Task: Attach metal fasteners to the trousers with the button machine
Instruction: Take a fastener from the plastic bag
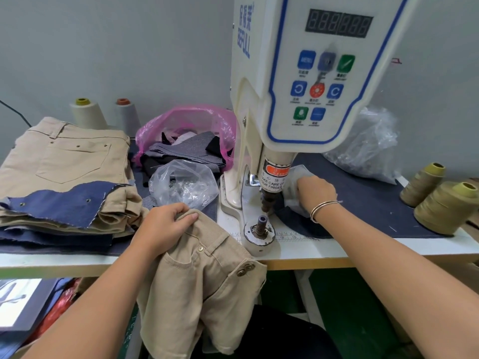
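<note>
— Two hands, doing what?
— Left hand (166, 226) gripped tan trousers (202, 281) hanging off the table (363, 251) edge. Right hand (315, 191) reached into a clear bag (294, 187) beside the machine (298, 99); whether it held anything, I couldn't tell.

"BEFULL" in blue on the button machine (298, 99) side, "MENU" on its blue key, "TAKE CARE OF YOUR FINGER" partly legible on the ram warning label (274, 174), "18" and "19" on the table ruler (290, 237)
</note>
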Tool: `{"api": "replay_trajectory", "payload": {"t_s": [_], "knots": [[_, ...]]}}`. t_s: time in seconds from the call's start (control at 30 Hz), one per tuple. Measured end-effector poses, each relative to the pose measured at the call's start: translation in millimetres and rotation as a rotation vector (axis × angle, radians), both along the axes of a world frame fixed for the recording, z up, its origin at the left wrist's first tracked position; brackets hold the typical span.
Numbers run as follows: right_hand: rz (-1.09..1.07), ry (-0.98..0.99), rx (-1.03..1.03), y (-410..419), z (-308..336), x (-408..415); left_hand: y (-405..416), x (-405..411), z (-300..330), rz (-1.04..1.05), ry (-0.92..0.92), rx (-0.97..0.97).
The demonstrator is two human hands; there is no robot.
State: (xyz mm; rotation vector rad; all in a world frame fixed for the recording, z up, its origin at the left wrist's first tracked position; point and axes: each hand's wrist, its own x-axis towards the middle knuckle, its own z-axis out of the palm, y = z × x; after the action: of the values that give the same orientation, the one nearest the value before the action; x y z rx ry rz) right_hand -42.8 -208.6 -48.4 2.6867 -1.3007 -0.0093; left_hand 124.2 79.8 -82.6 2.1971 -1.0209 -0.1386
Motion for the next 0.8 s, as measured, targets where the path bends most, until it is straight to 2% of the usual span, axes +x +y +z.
{"api": "replay_trajectory", "payload": {"t_s": [0.17,0.4,0.5,0.57,0.7,0.8], "knots": [[-0.026,-0.027,0.059,-3,0,4,0,0,-1,0.001,-0.009,0.002],[0.106,-0.005,-0.066,2,7,4,0,0,-1,-0.002,-0.012,0.000],[0.016,-0.025,0.055,1,14,-1,0,1,-2,-0.004,-0.015,0.002],[-0.039,-0.153,0.160,4,18,-12,0,1,-2,-0.007,-0.013,0.002],[0.074,-0.595,0.149,28,32,-46,0,1,-2,-0.005,-0.014,0.002],[0.129,-0.886,0.470,70,41,-63,0,1,-2,0.000,-0.012,0.001]]}}
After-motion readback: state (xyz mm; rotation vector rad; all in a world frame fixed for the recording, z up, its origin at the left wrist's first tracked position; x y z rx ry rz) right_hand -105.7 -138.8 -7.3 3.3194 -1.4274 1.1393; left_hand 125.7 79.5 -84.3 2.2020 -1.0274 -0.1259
